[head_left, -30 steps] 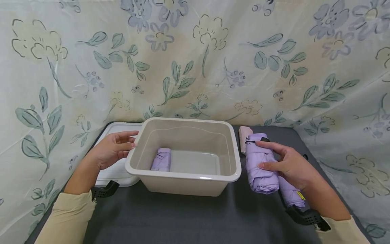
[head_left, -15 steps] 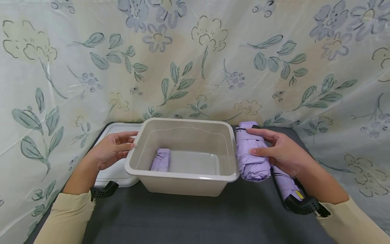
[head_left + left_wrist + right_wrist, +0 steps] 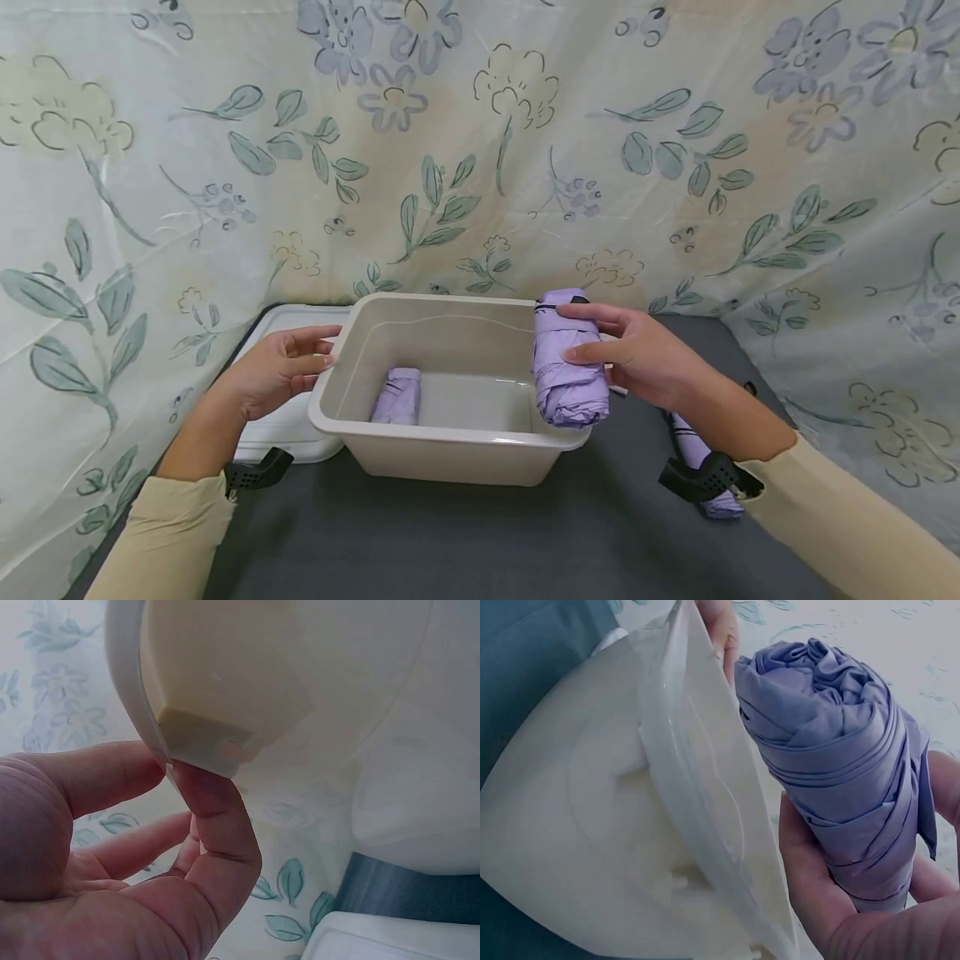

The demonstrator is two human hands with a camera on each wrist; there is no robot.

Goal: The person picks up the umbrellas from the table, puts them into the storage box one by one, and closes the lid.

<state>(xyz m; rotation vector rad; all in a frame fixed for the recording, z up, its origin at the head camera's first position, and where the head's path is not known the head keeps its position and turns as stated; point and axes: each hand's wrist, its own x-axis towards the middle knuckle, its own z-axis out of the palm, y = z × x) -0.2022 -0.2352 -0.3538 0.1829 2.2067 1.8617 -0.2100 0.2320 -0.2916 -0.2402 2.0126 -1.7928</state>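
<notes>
A beige plastic storage box [image 3: 450,457] stands in the middle of the dark table. My left hand [image 3: 279,367] holds its left rim; in the left wrist view the thumb and index finger pinch the rim's edge. My right hand [image 3: 637,350] grips a rolled-up lavender cloth bundle [image 3: 567,367] with dark bands near its top. The bundle hangs over the box's right rim, its crumpled end [image 3: 817,690] facing the right wrist camera. Inside the box, at the left, lies a smaller lavender bundle [image 3: 397,396].
A white lid [image 3: 281,437] lies on the table, left of the box and partly behind it. Another lavender roll [image 3: 693,442] lies to the right, partly hidden under my right forearm. A floral curtain [image 3: 480,150] closes off the back and sides.
My right hand has carried the lavender bundle left and slightly up, from beside the box to over its right rim. My left hand has stayed on the left rim.
</notes>
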